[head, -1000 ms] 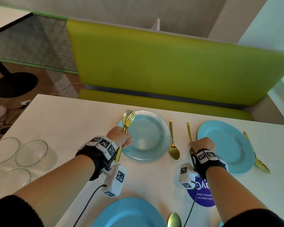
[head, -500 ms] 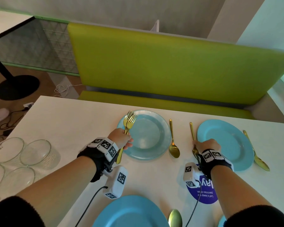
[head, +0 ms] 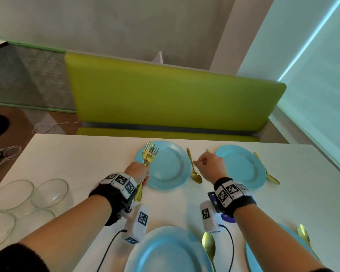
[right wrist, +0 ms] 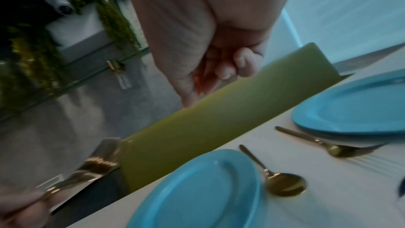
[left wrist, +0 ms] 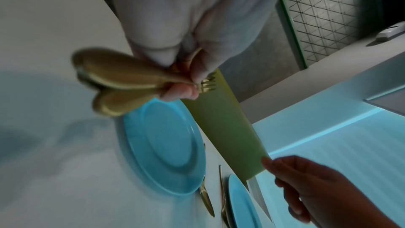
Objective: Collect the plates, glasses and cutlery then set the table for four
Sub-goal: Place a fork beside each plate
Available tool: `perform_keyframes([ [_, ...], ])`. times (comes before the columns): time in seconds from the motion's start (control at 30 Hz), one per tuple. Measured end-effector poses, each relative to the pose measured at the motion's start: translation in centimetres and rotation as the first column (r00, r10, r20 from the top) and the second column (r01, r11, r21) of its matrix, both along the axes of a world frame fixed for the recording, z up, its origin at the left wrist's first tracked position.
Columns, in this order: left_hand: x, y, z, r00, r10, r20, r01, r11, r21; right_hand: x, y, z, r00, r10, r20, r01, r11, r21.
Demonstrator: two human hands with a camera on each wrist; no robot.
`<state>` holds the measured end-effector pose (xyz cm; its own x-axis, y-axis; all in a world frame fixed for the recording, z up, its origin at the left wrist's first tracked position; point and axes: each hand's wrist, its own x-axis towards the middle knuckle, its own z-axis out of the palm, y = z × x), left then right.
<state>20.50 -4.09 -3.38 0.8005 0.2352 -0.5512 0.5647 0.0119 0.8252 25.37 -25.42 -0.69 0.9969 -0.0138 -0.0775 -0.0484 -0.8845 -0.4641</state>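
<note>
Judging largest first, the table (head: 82, 158) carries its main hazard on its left side, where the glasses (head: 49, 193) cluster near the left forearm; a careless sweep of that arm could knock them together. Next, the far-left plate (head: 166, 165) lies just beside the left hand (head: 137, 172), whose fingers are wrapped round the bundle of forks (head: 150, 153), tines held over the plate's rim; a loose grip could let one slide out and clatter onto it. The right hand (head: 209, 166) hovers between that plate and the far-right plate (head: 241, 165) with fingers loosely curled and apparently empty, and a brush from it might skew the single fork (right wrist: 324, 145) lying between the two plates, or the far spoon (head: 194, 170). As for what is hidden: the near-right plate (head: 250, 258) is mostly cut off by the right arm, the near-left plate (head: 165, 250) runs out of frame, and the glasses are partly cropped. How many forks the bundle holds cannot be told, since both wrist views are blurred.
</note>
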Motion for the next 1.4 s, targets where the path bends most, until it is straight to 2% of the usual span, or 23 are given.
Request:
perform_keyframes([
  [0.17, -5.1, 3.6, 1.5, 0.977, -0.211, -0.023, 0.212, 0.975, 0.068, -7.6, 7.6, 1.9, 0.976, 0.216, 0.023, -0.215, 0.976, -0.036],
  [0.37, -10.5, 9.4, 2.9, 0.904, -0.425, -0.043, 0.427, 0.898, 0.100, -14.1, 16.7, 2.7, 0.864, 0.497, -0.078, -0.503, 0.846, -0.178],
  [0.5, -12.2, 12.6, 3.5, 0.881, -0.468, -0.070, 0.473, 0.875, 0.109, -16.2, 20.1, 2.8, 0.825, 0.546, -0.145, -0.565, 0.788, -0.246],
  [0.6, -12.6, 13.8, 3.7, 0.879, -0.472, -0.065, 0.476, 0.877, 0.064, -17.0, 21.2, 3.1, 0.822, 0.545, -0.167, -0.570, 0.778, -0.267],
  [0.8, -11.7, 14.9, 3.4, 0.931, -0.363, -0.032, 0.363, 0.932, -0.017, -16.5, 21.5, 3.9, 0.849, 0.495, -0.182, -0.528, 0.806, -0.268],
  [0.9, -10.7, 15.7, 3.2, 0.950, -0.309, -0.037, 0.309, 0.951, -0.002, -15.3, 21.2, 3.6, 0.880, 0.441, -0.176, -0.474, 0.835, -0.279],
  [1.03, -9.0, 17.2, 3.2, 0.978, -0.209, -0.023, 0.209, 0.978, 0.010, -12.6, 19.9, 2.5, 0.943, 0.284, -0.175, -0.315, 0.930, -0.190],
  [1.13, -7.1, 18.7, 3.0, 0.994, -0.105, 0.021, 0.104, 0.994, 0.025, -10.1, 19.1, 1.1, 0.966, 0.149, -0.213, -0.184, 0.971, -0.154],
  [1.27, -4.9, 20.2, 3.0, 0.998, -0.025, 0.050, 0.026, 1.000, -0.008, -7.0, 19.3, -0.7, 0.966, -0.025, -0.259, 0.009, 0.998, -0.062],
  [1.4, -3.4, 21.1, 2.6, 0.999, -0.011, 0.045, 0.011, 1.000, -0.002, -4.0, 20.7, -3.2, 0.934, -0.087, -0.346, 0.032, 0.987, -0.160],
])
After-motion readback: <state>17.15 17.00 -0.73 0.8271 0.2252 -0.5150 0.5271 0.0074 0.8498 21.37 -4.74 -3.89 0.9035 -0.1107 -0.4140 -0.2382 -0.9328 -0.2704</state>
